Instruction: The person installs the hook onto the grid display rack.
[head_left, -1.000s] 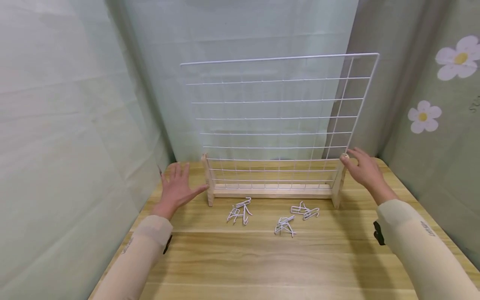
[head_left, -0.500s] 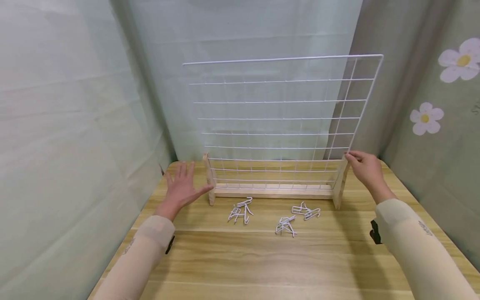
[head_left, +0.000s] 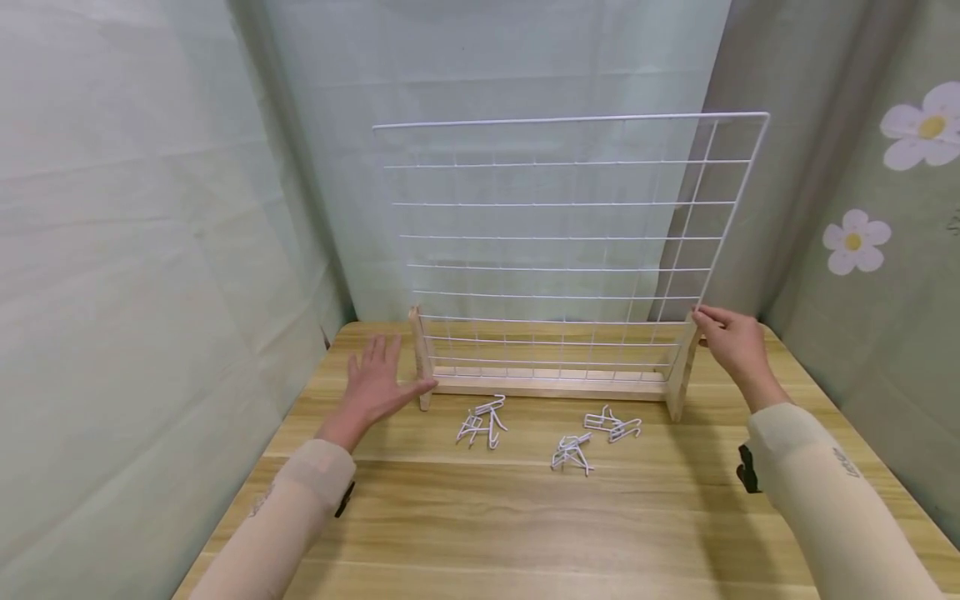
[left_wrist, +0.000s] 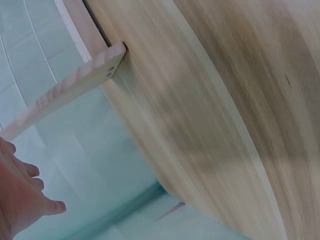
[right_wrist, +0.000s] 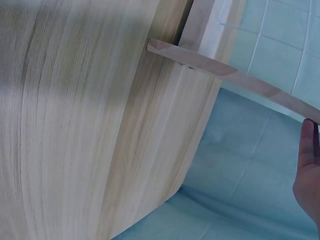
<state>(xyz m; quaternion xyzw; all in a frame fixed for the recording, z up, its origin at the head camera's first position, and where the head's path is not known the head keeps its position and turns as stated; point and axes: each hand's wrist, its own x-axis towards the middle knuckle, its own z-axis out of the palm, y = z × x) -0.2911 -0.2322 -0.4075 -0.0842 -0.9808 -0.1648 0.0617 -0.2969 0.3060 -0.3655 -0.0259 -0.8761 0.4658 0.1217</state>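
A white wire grid panel (head_left: 555, 203) stands upright in a pale wooden stand (head_left: 551, 386) towards the back of the table. My right hand (head_left: 738, 346) pinches the top of the stand's right side post (head_left: 681, 367) between thumb and fingers. In the right wrist view the thumb (right_wrist: 306, 142) lies against the end of that post (right_wrist: 235, 75). My left hand (head_left: 375, 387) is spread flat beside the left side post (head_left: 422, 358), its thumb overlapping the post in the head view. Several white wire hooks lie in front of the stand, in a left pile (head_left: 482, 422), a middle pile (head_left: 572, 452) and a right pile (head_left: 612, 423).
The wood-grain table (head_left: 525, 533) extends towards me from the stand. Pale green cloth (head_left: 150, 250) hangs on the left, more hangs behind the grid, and a cloth with white flowers (head_left: 857, 242) hangs on the right.
My right hand's fingers have come together from a looser spread onto the top of the right post. The left hand has moved slightly right, towards the left post.
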